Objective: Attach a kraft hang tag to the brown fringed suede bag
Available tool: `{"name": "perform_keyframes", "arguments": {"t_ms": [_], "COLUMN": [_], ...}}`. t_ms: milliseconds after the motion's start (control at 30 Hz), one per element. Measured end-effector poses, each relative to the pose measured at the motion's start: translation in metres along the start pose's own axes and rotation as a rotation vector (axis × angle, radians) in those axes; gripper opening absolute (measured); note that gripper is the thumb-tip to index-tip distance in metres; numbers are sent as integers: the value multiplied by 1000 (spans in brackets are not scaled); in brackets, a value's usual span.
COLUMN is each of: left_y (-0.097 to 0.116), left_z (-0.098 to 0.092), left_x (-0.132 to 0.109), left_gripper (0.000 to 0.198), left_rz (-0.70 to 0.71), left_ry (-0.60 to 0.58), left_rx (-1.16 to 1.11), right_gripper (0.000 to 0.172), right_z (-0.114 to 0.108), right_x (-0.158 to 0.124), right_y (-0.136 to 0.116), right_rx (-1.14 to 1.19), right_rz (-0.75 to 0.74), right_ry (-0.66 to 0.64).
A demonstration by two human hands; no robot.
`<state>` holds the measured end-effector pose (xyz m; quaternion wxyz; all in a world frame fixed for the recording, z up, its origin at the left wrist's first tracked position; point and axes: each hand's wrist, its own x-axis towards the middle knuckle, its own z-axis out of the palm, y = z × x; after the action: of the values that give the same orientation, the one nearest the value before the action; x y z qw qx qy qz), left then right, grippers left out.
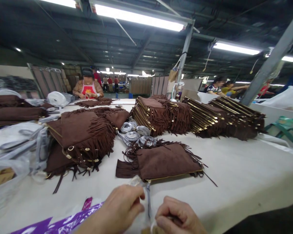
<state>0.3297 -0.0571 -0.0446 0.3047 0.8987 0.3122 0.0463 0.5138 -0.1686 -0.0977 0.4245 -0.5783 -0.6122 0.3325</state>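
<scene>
A brown fringed pouch (pixel 163 159) lies flat on the white table in front of me, its gold zipper edge toward me. From that edge a narrow grey strap (pixel 148 200), apparently wrapped in clear plastic, runs down between my hands. My left hand (pixel 123 206) is left of the strap, fingers bent, thumb and forefinger apart, with nothing visible between them. My right hand (pixel 178 216) is closed at the bottom of the view. Its fingers pinch a brown tag (pixel 146 230) with a white string, partly cut off by the frame's edge.
Stacks of brown fringed pouches stand at left (pixel 80 126) and along the back (pixel 151 113). Wrapped coiled straps (pixel 133 136) lie between them. Purple printed plastic (pixel 63 221) is at lower left. Across the table sits a person in a red apron (pixel 88 89); others work farther back.
</scene>
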Motion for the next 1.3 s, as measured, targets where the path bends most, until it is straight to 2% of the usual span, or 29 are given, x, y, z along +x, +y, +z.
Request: {"name": "perform_keyframes", "arguments": {"t_ms": [133, 267, 367, 467, 633, 800, 900, 933, 1000, 1067, 1100, 1300], "left_y": [-13, -26, -34, -38, -39, -39, -34, -33, -30, -30, -31, -35], "left_z": [-4, 11, 19, 19, 19, 19, 16, 16, 16, 17, 18, 15], "left_x": [34, 55, 57, 55, 52, 49, 50, 51, 54, 57, 57, 55], "left_gripper": [30, 22, 13, 17, 28, 50, 56, 52, 30, 29, 31, 14], "left_rz": [-79, -130, -109, -104, -119, 52, 114, 126, 123, 106, 101, 21], "left_ry": [134, 142, 155, 182, 202, 380, 377, 351, 312, 319, 333, 372], "left_rx": [213, 311, 298, 288, 146, -18, 44, 76, 122, 101, 57, -316], "right_gripper": [29, 33, 39, 41, 35, 32, 32, 32, 31, 31, 31, 27], "right_z": [-14, -15, -12, -11, -10, -6, -4, -4, -4, -4, -4, -2], "right_x": [25, 53, 63, 64, 69, 84, 91, 92, 92, 92, 91, 90], "right_y": [-11, 8, 32, 41, 25, 14, 13, 13, 12, 11, 11, 13], "right_rx": [-45, 13, 105, 99, 16, -83, -111, -113, -113, -105, -100, -69], "right_rz": [-51, -7, 40, 64, 5, -51, -66, -70, -77, -73, -68, -65], "right_ry": [142, 182, 199, 221, 161, 144, 122, 112, 97, 89, 85, 67]}}
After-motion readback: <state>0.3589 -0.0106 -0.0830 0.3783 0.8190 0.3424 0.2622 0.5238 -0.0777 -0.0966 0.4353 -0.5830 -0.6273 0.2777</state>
